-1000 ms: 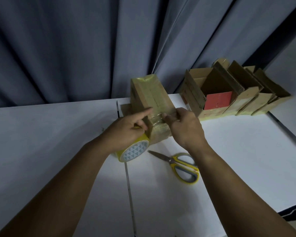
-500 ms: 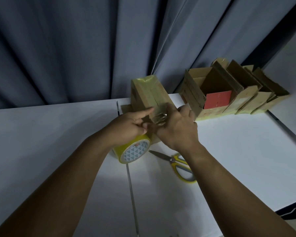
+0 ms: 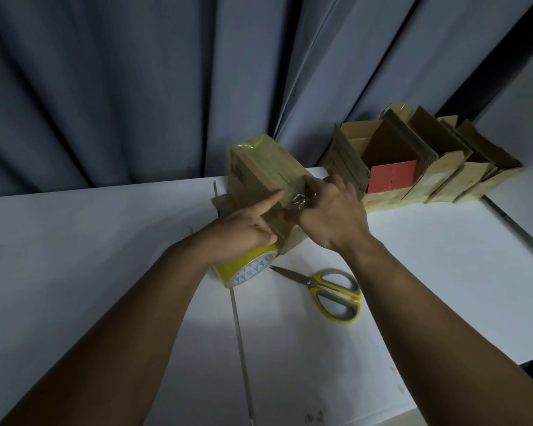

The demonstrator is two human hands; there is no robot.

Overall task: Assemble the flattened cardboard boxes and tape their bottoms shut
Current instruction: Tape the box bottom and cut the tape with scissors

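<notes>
Taping is at the delicate stage, so watch the strip. The box (image 3: 259,167) stands bottom-up near the middle of the table (image 3: 105,241), close to the curtain (image 3: 136,87), with yellowish tape already running along its upturned face. Your left hand (image 3: 243,232) is curled round the tape roll (image 3: 243,270) at the box's 7 o'clock, with its index finger stretched out and pressing on the cardboard. Your right hand (image 3: 330,210) pinches the tape strip (image 3: 297,199) at the box's near end, its fingers reaching over the right edge.

That strip looks bunched and shiny where you hold it. If it folds onto itself it will likely stick in a wrinkle and leave the flaps poorly sealed. Pulling hard against the roll could also tip the tall, narrow box, since only one finger steadies it. The scissors (image 3: 330,290) lie at the box's 5 o'clock, apart from both hands. Reaching for them means letting go of something, and the strip could spring back.

Compared with a second ago, your right hand has moved up and toward 2 o'clock, from the near end to the right edge. Your left index finger has stayed planted. The finished boxes (image 3: 428,167) at 3 o'clock have not moved.
</notes>
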